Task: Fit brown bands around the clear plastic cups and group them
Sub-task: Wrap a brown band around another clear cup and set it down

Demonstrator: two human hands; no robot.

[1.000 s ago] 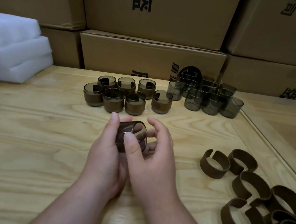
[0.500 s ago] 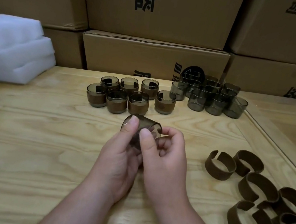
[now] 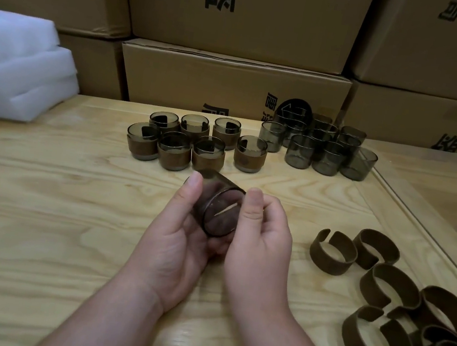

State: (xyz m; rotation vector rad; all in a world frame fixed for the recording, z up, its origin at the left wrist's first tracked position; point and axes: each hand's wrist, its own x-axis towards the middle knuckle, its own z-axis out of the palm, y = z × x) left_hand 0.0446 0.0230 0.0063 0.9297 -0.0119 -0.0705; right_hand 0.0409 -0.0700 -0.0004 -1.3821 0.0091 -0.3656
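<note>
Held between both hands above the wooden table, just in front of the banded group: one clear cup, lying on its side, long axis running from far-left to near-right, flat base turned toward the camera. Gripped by the left hand, thumb curled over the cup's far-left side, remaining fingers cupped beneath; pinched by the right hand, thumb pressing the near-right rim of the base, other fingers curled behind. Wrapped around the cup near the base end: a brown band, its split showing as a pale slanted line across the base; not possible to tell how fully seated. Judged next: band pressed home, then cup stood upright among the banded cups, straight ahead and slightly left of the grip, so nearer the left hand.

Materials and shapes: cups short, cylindrical, smoke-tinted, thin-walled, smooth and likely slippery; bands matte, stiff-looking, open C-shaped rings, probably springy. Seven finished cups standing in two rows, touching one another; bare cups clustered to their right, just beside them; loose bands lying overlapped at near right, well apart from the hands, closer to the right hand. Behind the table: stacked cardboard boxes; at far left: white foam sheets.
</note>
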